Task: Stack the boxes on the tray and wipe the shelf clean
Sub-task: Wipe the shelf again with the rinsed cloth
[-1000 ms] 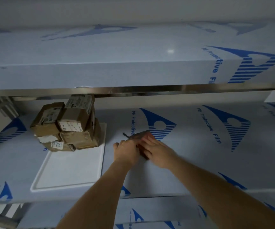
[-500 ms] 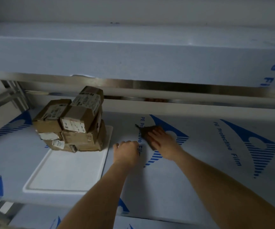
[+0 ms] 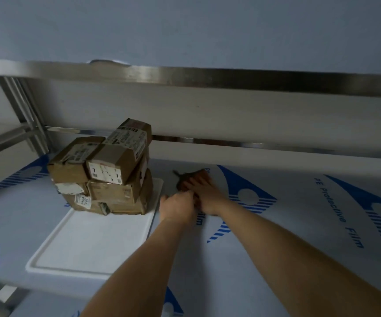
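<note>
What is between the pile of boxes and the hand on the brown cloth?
In the head view, the tray's right rim, a strip of film-covered shelf, and the left hand lie between the boxes and the right hand on the cloth.

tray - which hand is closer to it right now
Left. The left hand lies just off the right rim of the tray; the right hand is farther right, flat on the brown cloth.

Right hand (image 3: 204, 193) presses a dark brown cloth (image 3: 188, 177) flat, mid-frame. Left hand (image 3: 178, 208) touches it, fingers curled. Taped cardboard boxes (image 3: 107, 170) stacked left on a white plastic tray (image 3: 82, 248).
</note>
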